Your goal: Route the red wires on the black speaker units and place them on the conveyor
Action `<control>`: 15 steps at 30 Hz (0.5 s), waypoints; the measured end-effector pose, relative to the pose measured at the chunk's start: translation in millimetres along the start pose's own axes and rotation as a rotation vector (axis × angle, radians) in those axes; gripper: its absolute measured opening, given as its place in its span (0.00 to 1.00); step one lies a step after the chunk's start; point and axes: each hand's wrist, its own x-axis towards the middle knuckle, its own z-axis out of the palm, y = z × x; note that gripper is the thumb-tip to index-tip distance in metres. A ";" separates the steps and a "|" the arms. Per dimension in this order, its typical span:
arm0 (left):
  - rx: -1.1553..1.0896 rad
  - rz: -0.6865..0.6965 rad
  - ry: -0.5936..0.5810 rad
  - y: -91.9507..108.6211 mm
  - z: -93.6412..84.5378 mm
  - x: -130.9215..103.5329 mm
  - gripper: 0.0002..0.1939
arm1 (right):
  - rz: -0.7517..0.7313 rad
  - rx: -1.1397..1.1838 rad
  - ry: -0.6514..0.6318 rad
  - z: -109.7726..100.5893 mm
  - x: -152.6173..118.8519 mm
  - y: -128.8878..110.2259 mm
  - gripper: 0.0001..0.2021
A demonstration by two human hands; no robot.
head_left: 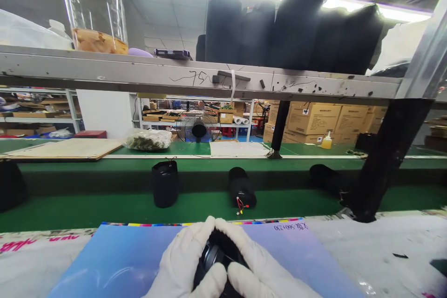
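Observation:
Both of my hands wear white gloves and meet at the bottom centre. My left hand (186,258) curls round the left side of a black rounded object (213,255) with a shiny part in it, and my right hand (253,260) wraps its right side. The fingertips nearly touch above it and the thumbs press its near face. Its lower part runs out of the frame. Under the hands lies a blue-violet sheet (115,256) with a colour strip along its far edge.
Beyond the sheet, a green belt (206,205) carries black cylinders (165,184), one with red and white connectors (240,205). A metal shelf (139,70) crosses above, holding black bundles and a jar (98,14). A black-wrapped post (387,163) stands at right.

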 end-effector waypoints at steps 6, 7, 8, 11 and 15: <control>-0.157 -0.463 -0.166 10.9 -0.2 17.1 0.33 | 0.042 0.050 0.046 -4.5 0.7 0.2 0.28; -0.166 -0.481 -0.186 10.6 -0.7 19.5 0.34 | 0.035 0.047 0.061 -3.9 0.9 0.1 0.26; -0.170 -0.501 -0.206 9.9 -1.3 21.4 0.35 | 0.032 0.049 0.075 -2.9 1.1 0.1 0.24; -0.224 -0.554 -0.247 6.7 -4.3 24.5 0.32 | 0.022 0.075 0.082 1.6 4.1 2.6 0.24; -0.266 -0.464 -0.242 7.1 -10.6 25.4 0.30 | -0.074 0.070 0.072 4.8 13.7 13.2 0.25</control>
